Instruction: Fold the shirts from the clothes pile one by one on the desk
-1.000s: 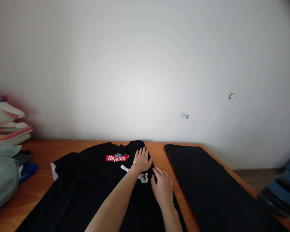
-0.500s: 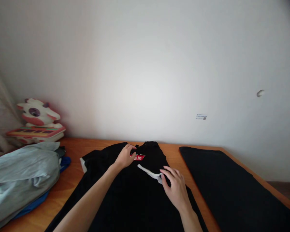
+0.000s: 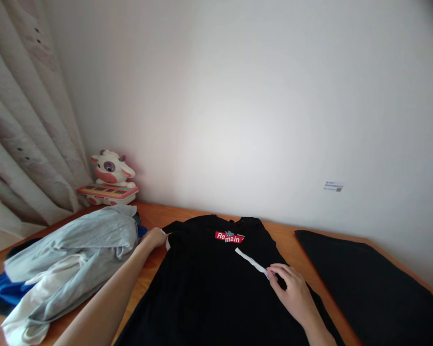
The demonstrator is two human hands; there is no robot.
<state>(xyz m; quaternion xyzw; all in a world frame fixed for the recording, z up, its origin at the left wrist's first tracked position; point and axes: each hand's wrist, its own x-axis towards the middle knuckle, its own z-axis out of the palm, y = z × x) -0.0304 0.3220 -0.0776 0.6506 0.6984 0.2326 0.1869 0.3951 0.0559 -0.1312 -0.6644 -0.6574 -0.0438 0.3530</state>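
A black T-shirt (image 3: pixel 216 283) lies spread out, its neckline toward the wall and a red "Remain" print (image 3: pixel 229 237) on its chest. A white strip (image 3: pixel 251 261), apparently the edge of the folded-in right sleeve, slants across the chest. My right hand (image 3: pixel 292 290) pinches the lower end of that strip between thumb and fingers. At the shirt's left side, my left hand (image 3: pixel 155 238) has its fingers closed at the left sleeve (image 3: pixel 173 228), whose white edge shows beside them. The fingertips of that hand are partly hidden.
Grey, white and blue clothes (image 3: pixel 82 250) lie heaped on the wooden surface (image 3: pixel 144 276) at left. Behind them stands a cow-shaped toy keyboard (image 3: pixel 110 180) near a curtain (image 3: pixel 25 125). A flat black cloth (image 3: pixel 368 283) lies at right. The wall (image 3: pixel 220 120) rises behind.
My left hand has moved left from the chest print to the left sleeve, uncovering the print. My right hand keeps its pinch on the white strip. The view has turned left.
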